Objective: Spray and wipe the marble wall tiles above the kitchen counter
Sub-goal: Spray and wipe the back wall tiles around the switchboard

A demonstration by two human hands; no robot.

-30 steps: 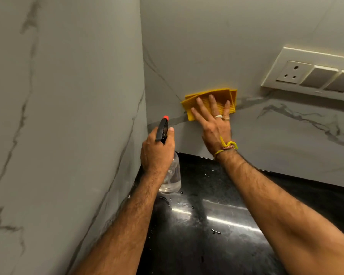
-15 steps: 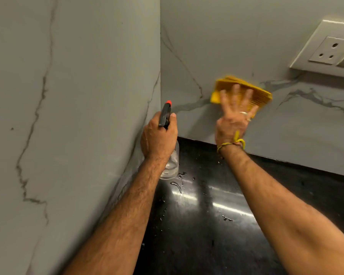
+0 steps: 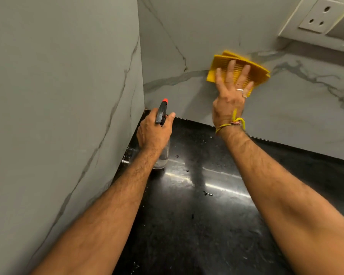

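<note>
A folded yellow cloth (image 3: 259, 71) lies flat against the marble back wall (image 3: 207, 30), below the socket plate. My right hand (image 3: 229, 96) presses it to the wall with straight, spread fingers. My left hand (image 3: 153, 133) grips the neck of a clear spray bottle (image 3: 163, 155) with a black trigger head and red nozzle. The bottle stands on the black counter in the corner, close to the marble side wall (image 3: 58, 96). Most of the bottle is hidden behind my hand.
A white socket and switch plate (image 3: 318, 18) sits on the back wall at the upper right. The glossy black counter (image 3: 207, 215) carries scattered water drops and small specks. The two walls meet in a corner at the left.
My right hand with the cloth has slid a little right along the back wall and tilted. The left hand still holds the bottle in the corner. The view has shifted.
</note>
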